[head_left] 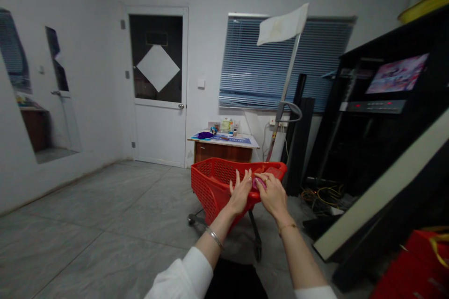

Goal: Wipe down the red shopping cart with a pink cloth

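My two hands meet over the near rim of a small red shopping cart [210, 181]. My left hand [240, 191] has its fingers stretched up and apart, its palm resting against a small pink object [260, 182]. My right hand [271, 192] curls its fingers around that pink object; a ring shows on one finger. Most of the object is hidden between the hands, so I cannot name it. A bracelet sits on each wrist.
The cart stands on grey floor tiles [98, 224]. Behind it are a wooden desk [223, 147] with clutter, a white door [159, 88] and a blinded window [280, 63]. A white flag pole [286, 86] rises from the cart. Black shelving [382, 117] and cables fill the right.
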`<act>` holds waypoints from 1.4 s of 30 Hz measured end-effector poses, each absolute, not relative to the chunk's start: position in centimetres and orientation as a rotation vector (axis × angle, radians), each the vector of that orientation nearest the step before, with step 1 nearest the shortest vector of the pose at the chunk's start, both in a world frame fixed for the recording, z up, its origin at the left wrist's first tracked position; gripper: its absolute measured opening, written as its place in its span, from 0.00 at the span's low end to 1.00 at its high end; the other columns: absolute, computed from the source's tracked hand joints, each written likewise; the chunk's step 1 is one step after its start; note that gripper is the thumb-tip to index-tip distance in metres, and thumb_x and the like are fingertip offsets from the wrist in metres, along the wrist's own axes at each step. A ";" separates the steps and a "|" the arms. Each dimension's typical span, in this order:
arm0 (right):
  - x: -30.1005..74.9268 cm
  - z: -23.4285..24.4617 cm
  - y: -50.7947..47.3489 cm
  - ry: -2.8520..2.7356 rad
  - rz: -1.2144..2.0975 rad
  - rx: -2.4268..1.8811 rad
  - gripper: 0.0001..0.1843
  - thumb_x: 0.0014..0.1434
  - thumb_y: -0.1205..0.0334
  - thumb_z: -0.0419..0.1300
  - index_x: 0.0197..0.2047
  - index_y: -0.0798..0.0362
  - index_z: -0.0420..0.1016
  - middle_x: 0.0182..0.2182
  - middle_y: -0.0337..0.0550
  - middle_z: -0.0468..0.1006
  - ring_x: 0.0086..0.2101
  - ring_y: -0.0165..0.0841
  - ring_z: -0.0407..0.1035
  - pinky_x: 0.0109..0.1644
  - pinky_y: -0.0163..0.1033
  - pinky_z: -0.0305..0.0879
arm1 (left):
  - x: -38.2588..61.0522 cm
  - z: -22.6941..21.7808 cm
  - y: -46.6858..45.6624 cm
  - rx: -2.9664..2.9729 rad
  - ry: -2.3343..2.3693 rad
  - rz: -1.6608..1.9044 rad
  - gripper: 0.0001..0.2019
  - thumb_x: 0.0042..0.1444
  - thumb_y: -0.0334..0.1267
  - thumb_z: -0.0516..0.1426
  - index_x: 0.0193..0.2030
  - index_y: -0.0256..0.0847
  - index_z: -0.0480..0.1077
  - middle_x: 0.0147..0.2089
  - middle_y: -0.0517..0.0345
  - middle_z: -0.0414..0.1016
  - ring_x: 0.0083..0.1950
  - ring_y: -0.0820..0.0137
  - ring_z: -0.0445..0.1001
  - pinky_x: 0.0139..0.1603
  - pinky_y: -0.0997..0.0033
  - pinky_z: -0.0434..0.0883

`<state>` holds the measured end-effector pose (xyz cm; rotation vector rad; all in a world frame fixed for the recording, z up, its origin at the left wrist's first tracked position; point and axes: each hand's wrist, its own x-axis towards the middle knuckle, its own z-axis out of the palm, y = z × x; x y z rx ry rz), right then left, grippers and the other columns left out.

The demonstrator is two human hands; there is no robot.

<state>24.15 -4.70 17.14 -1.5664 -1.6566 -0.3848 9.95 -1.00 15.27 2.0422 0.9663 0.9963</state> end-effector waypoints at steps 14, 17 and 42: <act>19.7 15.8 -7.0 -1.529 -0.696 -1.558 0.17 0.66 0.57 0.51 0.53 0.44 0.76 0.50 0.49 0.75 0.46 0.43 0.65 0.46 0.48 0.61 | 6.3 14.6 3.3 2.257 1.417 0.808 0.31 0.69 0.54 0.29 0.75 0.52 0.44 0.77 0.64 0.44 0.77 0.61 0.32 0.74 0.42 0.40; 20.2 15.5 -6.7 -1.486 -0.696 -1.568 0.18 0.67 0.56 0.51 0.54 0.44 0.76 0.52 0.51 0.74 0.48 0.44 0.64 0.47 0.49 0.61 | 5.5 13.5 4.3 2.310 1.432 0.728 0.29 0.70 0.53 0.32 0.72 0.52 0.53 0.74 0.61 0.55 0.76 0.58 0.45 0.73 0.36 0.42; 38.9 15.8 -4.9 -1.484 -0.912 -1.982 0.17 0.65 0.58 0.52 0.50 0.44 0.79 0.51 0.50 0.74 0.41 0.40 0.63 0.41 0.46 0.58 | 3.3 6.8 5.2 2.431 1.760 0.626 0.28 0.68 0.54 0.36 0.69 0.57 0.60 0.73 0.63 0.57 0.77 0.55 0.38 0.73 0.39 0.43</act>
